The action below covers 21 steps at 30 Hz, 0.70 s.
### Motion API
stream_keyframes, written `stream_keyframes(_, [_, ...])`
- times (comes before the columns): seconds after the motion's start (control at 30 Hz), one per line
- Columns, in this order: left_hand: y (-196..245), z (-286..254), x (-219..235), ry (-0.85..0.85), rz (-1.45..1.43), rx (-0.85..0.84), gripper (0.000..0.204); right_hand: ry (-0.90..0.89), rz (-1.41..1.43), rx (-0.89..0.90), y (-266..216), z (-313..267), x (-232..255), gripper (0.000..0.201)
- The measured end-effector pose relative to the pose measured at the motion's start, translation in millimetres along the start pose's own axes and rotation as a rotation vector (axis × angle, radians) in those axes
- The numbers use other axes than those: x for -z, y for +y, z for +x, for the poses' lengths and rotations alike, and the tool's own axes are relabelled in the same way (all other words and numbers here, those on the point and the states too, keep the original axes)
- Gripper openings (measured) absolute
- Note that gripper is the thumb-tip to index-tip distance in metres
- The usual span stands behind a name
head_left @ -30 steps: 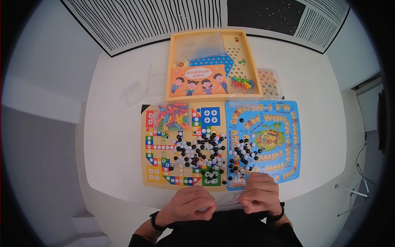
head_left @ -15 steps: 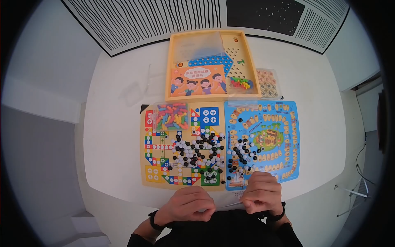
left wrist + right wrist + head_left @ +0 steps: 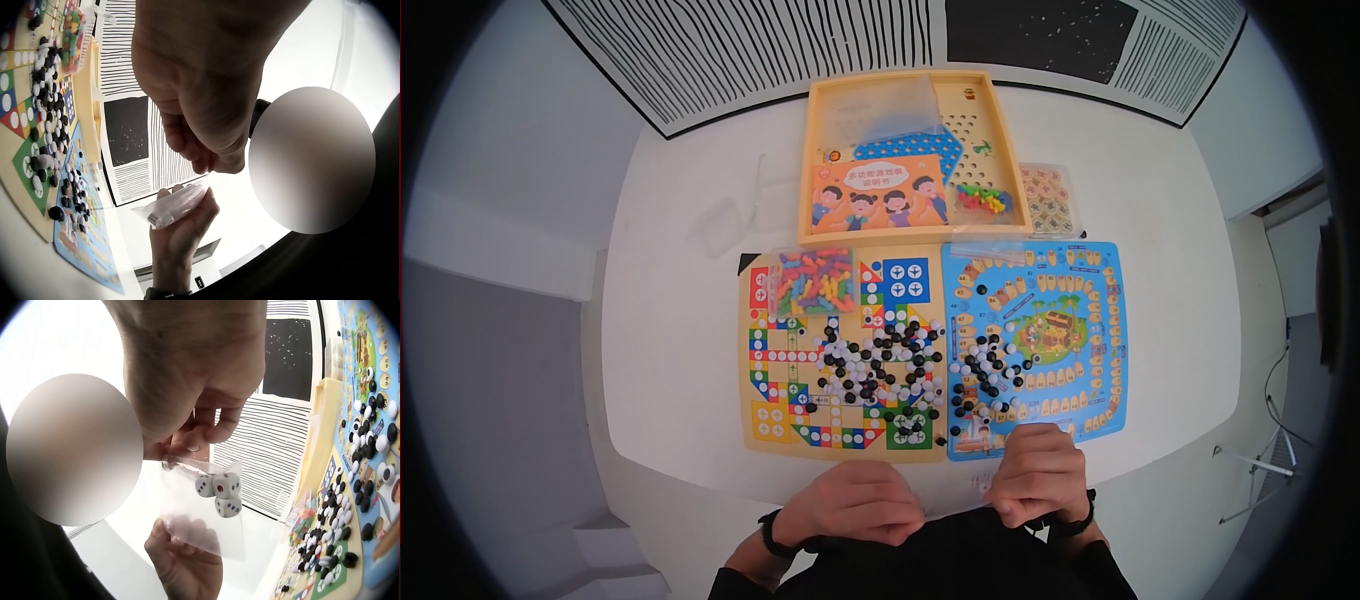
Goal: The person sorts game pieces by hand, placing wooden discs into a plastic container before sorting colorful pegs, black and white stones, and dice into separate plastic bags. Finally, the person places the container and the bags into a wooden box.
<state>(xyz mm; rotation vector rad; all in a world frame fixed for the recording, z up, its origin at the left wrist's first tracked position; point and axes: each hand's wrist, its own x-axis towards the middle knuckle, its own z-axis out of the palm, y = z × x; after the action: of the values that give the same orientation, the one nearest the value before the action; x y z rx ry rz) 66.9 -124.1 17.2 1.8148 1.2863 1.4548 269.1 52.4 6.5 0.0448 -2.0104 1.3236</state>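
A small clear plastic bag (image 3: 200, 528) with three white dice (image 3: 225, 490) in it stretches between my two hands in front of my body. My left hand (image 3: 855, 503) pinches one side of the bag with curled fingers. On the opposite side my right hand (image 3: 1040, 475) grips the edge, thumb and fingers together. The dice lie near the right hand's fingers in the right wrist view. Beyond the hands, black and white round pieces (image 3: 880, 365) are scattered over a colourful airplane board (image 3: 775, 420) and a blue track board (image 3: 1090, 400).
A plastic box of coloured pegs (image 3: 815, 283) stands on the airplane board. Behind is a wooden tray (image 3: 808, 200) holding an orange booklet (image 3: 878, 195) and a bag of coloured pieces (image 3: 983, 200). Right of it lies a pack of round wooden discs (image 3: 1050, 200). The white table (image 3: 670, 350) carries everything.
More of the clear bag shows between the hands now, pulled flatter than the thin strip before. The left hand has tilted slightly, its thumb side lower. The boards have barely shifted in view.
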Motion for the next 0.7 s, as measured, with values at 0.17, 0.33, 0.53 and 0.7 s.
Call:
stream_keyframes(0.17, [-2.2,-3.3,3.0,-0.057,-0.022,0.016,0.017,-0.071,0.018,-0.048,1.1,-0.2,6.1,0.005])
stream_keyframes(0.33, [-3.6,2.0,12.8,-0.167,-0.006,0.096,0.016,-0.217,0.033,-0.205,-2.2,11.2,10.8,0.018])
stream_keyframes(0.53, [-11.1,-5.3,8.4,-0.176,0.093,0.168,0.019,-0.379,-0.187,-0.218,-2.1,18.9,18.8,0.016])
stream_keyframes(0.7, [-12.5,-10.8,12.0,-0.076,0.176,0.243,0.021,-0.264,-0.375,-0.292,2.6,38.7,40.0,0.013])
